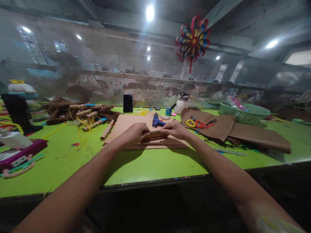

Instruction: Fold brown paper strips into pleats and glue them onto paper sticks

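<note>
Between my two hands is a folded strip of brown paper (155, 136), pinched at both ends above a stack of tan cardboard sheets (123, 126). My left hand (138, 132) grips its left end with the fingers closed. At the right end, my right hand (176, 129) is closed on the same strip. A blue glue gun (157, 121) lies just beyond the strip, on the cardboard. Scissors with yellow and orange handles (200, 123) rest to the right on large brown paper sheets (211, 129).
Rolled brown paper tubes (91, 116) and yellow strings lie at the left. A phone (128, 103) stands at the back, near a white bottle (182, 103). A green basket (245, 111) sits back right; a purple power strip (23, 153) is far left. A flower pinwheel (193, 41) rises behind.
</note>
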### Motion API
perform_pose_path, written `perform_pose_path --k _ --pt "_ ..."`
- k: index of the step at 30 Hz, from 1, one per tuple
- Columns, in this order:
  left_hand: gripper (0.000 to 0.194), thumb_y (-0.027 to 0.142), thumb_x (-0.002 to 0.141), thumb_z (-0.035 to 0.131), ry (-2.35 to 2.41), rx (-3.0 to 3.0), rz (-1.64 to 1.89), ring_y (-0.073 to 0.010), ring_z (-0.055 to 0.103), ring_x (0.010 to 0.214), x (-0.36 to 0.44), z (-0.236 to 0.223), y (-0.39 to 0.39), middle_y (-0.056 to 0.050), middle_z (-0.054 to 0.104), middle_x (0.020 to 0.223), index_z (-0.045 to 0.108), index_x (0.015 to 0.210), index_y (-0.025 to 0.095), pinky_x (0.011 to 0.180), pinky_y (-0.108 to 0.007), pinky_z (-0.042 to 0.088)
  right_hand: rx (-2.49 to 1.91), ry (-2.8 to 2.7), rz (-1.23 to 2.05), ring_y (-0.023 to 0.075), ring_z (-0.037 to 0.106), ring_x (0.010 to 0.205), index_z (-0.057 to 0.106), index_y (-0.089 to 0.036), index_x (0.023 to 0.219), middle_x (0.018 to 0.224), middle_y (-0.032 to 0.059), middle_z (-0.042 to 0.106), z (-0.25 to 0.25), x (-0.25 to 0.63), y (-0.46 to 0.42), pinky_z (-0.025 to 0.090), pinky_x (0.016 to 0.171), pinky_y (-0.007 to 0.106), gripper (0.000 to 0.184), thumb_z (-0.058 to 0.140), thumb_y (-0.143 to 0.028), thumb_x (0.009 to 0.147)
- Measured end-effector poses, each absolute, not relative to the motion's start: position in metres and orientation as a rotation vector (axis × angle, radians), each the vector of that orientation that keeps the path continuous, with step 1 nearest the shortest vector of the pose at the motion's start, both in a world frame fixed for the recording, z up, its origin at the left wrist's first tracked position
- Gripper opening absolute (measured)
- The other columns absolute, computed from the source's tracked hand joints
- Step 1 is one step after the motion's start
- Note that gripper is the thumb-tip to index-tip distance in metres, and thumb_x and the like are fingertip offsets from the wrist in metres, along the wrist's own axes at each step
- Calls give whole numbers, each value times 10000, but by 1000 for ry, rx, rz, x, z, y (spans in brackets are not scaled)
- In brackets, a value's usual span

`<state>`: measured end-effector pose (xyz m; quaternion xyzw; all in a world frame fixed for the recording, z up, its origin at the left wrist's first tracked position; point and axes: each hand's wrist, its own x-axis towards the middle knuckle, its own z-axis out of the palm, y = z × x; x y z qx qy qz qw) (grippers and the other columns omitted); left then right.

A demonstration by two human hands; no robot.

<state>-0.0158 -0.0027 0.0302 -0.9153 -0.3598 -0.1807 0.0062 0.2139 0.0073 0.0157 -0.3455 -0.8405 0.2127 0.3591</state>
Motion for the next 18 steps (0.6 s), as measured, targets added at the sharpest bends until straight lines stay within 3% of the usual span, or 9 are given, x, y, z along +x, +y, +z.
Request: perform_pose_path --k 8,18 --pt "210 214 753 464 -1117 -2786 -560 -129 483 638 -13 30 -3 -31 562 705 670 775 172 569 -218 328 -899 -2206 610 103 519 485 704 -104 776 562 32 630 16 216 8 408 479 204 329 560 -400 757" --pt "230 212 763 479 -1096 -2835 -614 -120 489 620 -11 23 -1 -36 573 714 696 826 174 560 -211 328 -845 -2364 348 138 589 674 700 -155 817 774 41 688 13 205 1 412 620 218 219 539 -301 796"
